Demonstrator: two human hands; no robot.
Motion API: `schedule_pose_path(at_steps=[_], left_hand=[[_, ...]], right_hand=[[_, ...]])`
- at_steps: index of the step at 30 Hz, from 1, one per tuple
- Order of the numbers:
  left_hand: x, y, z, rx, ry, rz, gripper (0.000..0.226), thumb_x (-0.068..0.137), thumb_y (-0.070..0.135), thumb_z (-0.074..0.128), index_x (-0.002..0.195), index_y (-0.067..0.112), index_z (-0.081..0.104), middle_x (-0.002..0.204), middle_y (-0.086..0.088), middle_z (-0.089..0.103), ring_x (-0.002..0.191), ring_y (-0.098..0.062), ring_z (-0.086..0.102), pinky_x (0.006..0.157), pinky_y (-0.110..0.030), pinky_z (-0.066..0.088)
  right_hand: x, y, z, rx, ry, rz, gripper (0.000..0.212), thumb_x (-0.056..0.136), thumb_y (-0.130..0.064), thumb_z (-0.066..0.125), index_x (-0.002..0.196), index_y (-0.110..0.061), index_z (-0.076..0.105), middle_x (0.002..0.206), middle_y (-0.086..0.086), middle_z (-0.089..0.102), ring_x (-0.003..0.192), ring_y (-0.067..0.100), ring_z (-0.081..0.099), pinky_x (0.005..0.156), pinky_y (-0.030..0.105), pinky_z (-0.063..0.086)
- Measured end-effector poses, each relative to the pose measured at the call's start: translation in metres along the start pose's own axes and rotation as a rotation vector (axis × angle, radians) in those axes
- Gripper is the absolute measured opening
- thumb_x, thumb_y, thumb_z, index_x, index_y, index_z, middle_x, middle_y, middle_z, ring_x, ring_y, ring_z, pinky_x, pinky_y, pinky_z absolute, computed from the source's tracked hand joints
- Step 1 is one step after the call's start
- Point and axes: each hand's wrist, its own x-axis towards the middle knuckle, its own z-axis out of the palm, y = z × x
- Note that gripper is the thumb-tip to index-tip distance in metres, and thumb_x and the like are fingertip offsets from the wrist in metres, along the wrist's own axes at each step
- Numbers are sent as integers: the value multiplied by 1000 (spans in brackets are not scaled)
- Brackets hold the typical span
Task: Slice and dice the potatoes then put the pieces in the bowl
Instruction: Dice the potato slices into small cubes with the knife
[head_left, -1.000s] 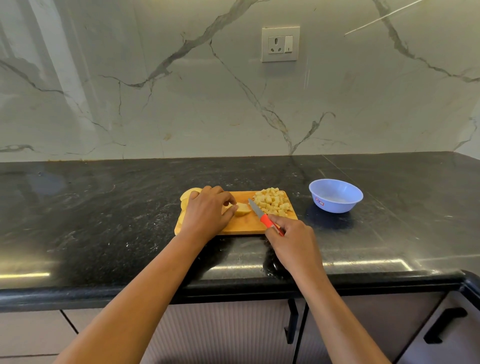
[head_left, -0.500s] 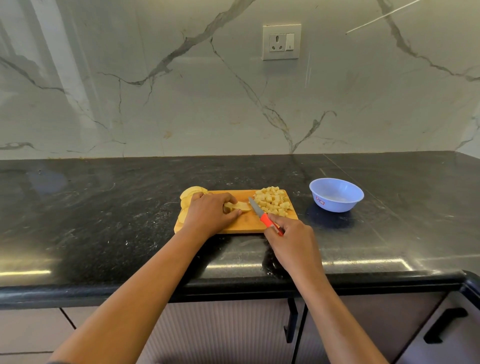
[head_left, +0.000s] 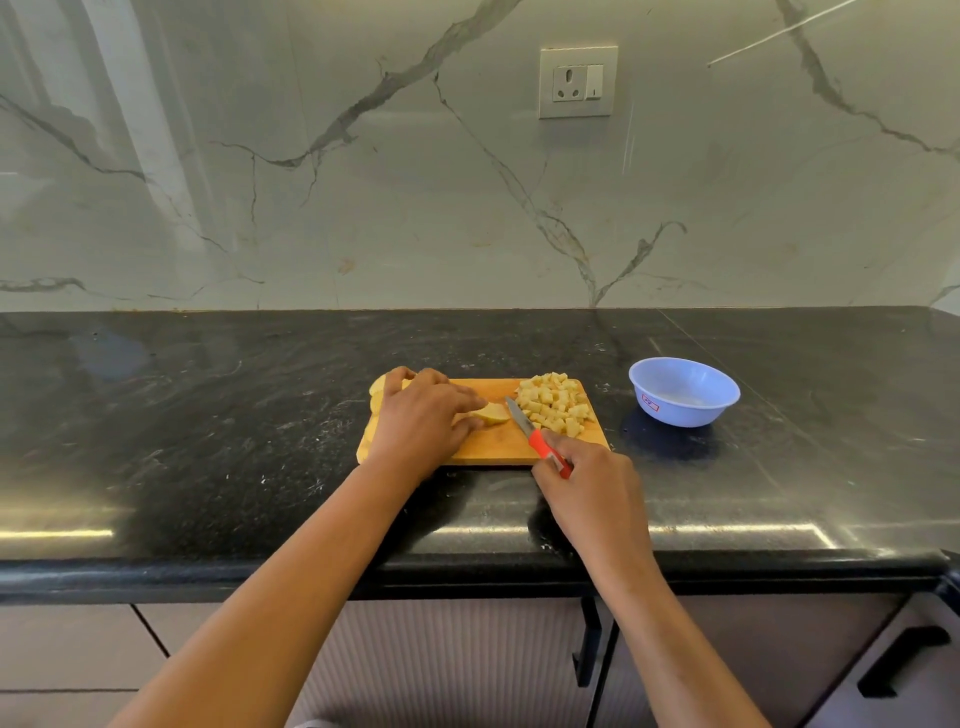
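A wooden cutting board (head_left: 498, 447) lies on the black counter. My left hand (head_left: 421, 415) holds a potato piece (head_left: 491, 414) down on the board's middle, fingers curled over it. More potato slices (head_left: 378, 387) peek out behind that hand at the board's left end. A pile of diced potato (head_left: 556, 402) sits on the board's right part. My right hand (head_left: 587, 483) grips a red-handled knife (head_left: 535, 436), its blade tip just right of the held piece. An empty light-blue bowl (head_left: 683, 391) stands to the right of the board.
The black stone counter (head_left: 208, 415) runs to a marble wall with a socket (head_left: 578, 81). Its front edge lies just below my wrists. Cabinet fronts with dark handles (head_left: 898, 660) are underneath.
My left hand has shifted a little on the potato piece, fingers now lower over it. The knife and my right hand have stayed about where they were.
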Motion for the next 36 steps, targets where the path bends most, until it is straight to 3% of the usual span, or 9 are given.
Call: schedule_pose_path(at_steps=[5,10,16,19,23,27,30,36], left_hand=[[5,6,-2,60,-28,18,34,94,55,44,117,39,62,127,19,57,124,-10,39,105,-36,18],[2,8,-3,105,48,79,34,94,52,44,114,35,65,124,19,58,121,-9,41,99,-36,17],[1,4,-2,18,81,1,27,91,51,50,101,35,69,123,20,58,120,-7,41,99,-37,18],[3,3,1,11,68,8,28,88,56,51,102,37,68,125,20,57,121,-8,40,100,-39,19],[9,6,3,40,55,100,39,87,62,49,118,42,60,133,19,51,126,-9,39,101,-39,20],[19,7,2,48,-56,186,38,92,58,43,122,43,60,132,21,53,124,-8,39,96,-34,23],[21,6,3,52,-55,198,33,93,55,45,115,41,65,125,21,56,119,-7,41,92,-32,23],[17,4,5,70,-1,158,30,92,54,47,107,39,69,114,18,59,107,-7,45,86,-30,26]], right_hand=[[-1,0,-1,-2,2,-2,37,92,-28,53,129,-27,58,59,-18,43,54,7,44,56,19,32],[-2,-1,-2,-2,-3,-13,38,93,-28,54,130,-25,57,64,-17,47,53,4,43,54,17,32],[-3,-3,-3,0,-8,-16,37,93,-29,54,130,-26,56,68,-18,49,55,4,47,55,14,35],[-3,-2,-3,0,-10,-10,37,93,-29,54,130,-26,56,70,-16,52,56,3,47,59,16,37],[0,-1,-2,26,0,20,36,92,-28,53,128,-27,58,69,-14,53,59,6,49,59,18,39],[2,2,-5,132,51,102,37,92,-26,53,129,-26,58,92,-7,67,67,5,55,60,16,45],[2,2,-6,176,53,121,36,92,-26,53,128,-27,59,80,-10,61,65,11,57,57,22,49],[4,6,-3,184,51,123,38,91,-25,54,129,-26,58,88,-6,69,52,5,48,49,12,32]])
